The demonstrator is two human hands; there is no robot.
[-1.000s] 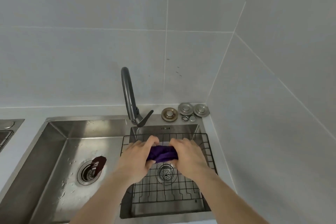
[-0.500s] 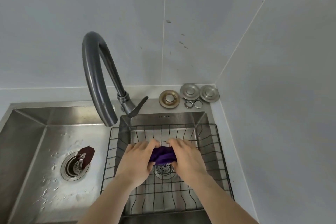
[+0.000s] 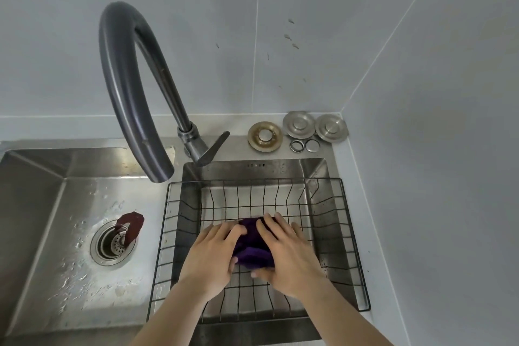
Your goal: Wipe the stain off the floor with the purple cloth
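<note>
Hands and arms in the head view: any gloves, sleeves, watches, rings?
Nothing worn that shows. The left hand and right hand are bare: no gloves, no rings on the fingers in view. Both forearms are uncovered from wrist to the bottom edge of the frame, with no sleeve cuff, watch, band or marking. Anything above the forearms is out of frame.

text: none readable | labels/brands/numbers: none | far wall of right sink basin (image 3: 280,170): small dark marks, too tiny to read

head cam | above sink (image 3: 84,166), facing forward-down toward wall corner | close over wire rack (image 3: 351,233)
</note>
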